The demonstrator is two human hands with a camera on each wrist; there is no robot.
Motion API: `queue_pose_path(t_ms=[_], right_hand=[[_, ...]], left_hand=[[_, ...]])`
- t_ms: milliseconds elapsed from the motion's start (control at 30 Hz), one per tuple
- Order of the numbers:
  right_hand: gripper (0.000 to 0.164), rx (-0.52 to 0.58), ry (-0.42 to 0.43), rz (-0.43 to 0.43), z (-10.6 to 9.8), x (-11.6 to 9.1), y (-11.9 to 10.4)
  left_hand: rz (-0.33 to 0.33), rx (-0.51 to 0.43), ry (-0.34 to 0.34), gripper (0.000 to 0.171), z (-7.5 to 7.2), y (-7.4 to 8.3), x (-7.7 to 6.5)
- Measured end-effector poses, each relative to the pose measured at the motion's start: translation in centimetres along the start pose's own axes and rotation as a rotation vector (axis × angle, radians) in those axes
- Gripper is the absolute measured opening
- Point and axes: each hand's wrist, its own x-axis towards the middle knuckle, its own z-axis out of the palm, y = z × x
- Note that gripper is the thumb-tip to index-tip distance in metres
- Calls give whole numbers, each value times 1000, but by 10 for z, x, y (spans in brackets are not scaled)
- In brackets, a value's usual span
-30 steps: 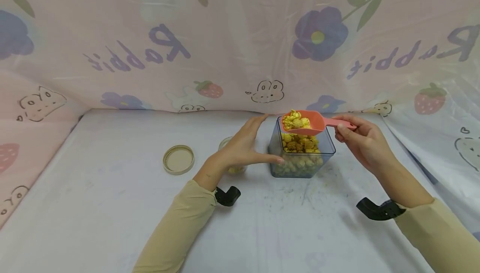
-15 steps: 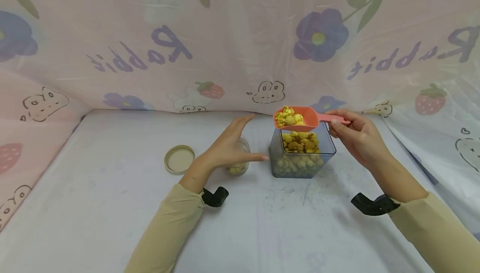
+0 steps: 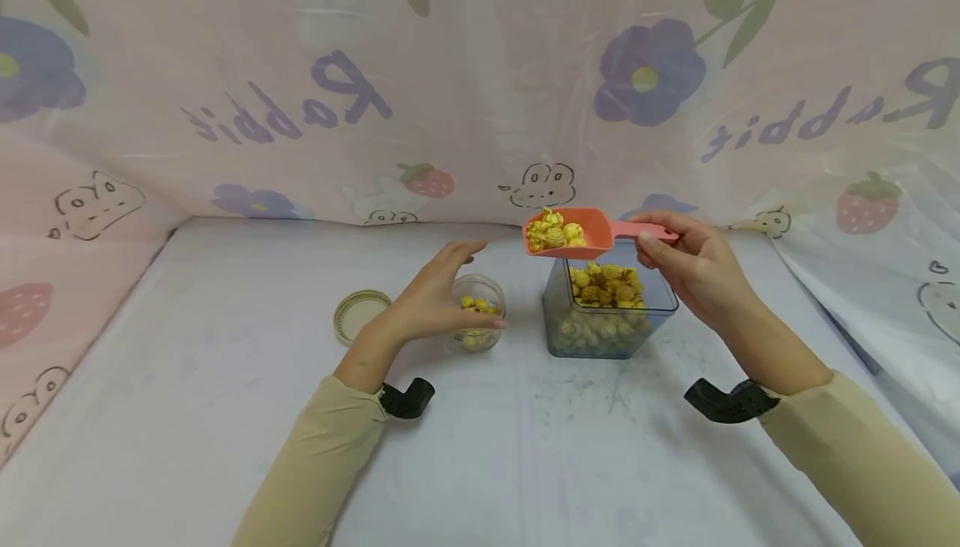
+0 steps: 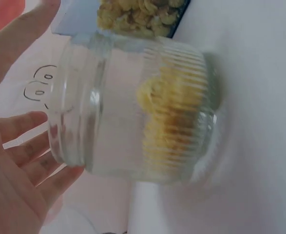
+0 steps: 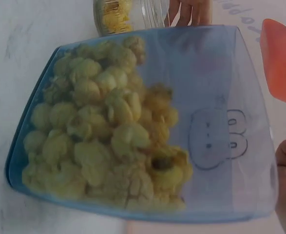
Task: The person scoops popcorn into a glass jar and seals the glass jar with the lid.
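Scoop (image 3: 596, 232), coral-coloured, one: pinched by its handle in the right hand (image 3: 699, 268), raised level at the far left rim of the tub (image 3: 600, 342). Risks: popcorn (image 3: 553, 235), heaped at the scoop's lip, could be spilled by an early tilt; the glass jar (image 4: 121, 117) could be toppled by a nudge from the left hand (image 3: 426, 303), whose fingers are spread beside its neck, contact undetermined. Appearance: handle slim, pierced near its end; popcorn yellow, knobbly; jar clear, ribbed below, partly filled.
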Motion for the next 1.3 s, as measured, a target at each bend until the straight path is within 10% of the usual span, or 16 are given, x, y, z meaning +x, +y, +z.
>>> queue_pose_path(t_ms=[1300], right_hand=[[23,-405,-10,348,29,25,14]], left_hand=[[-30,-219,-15,74,4,-26,-14]])
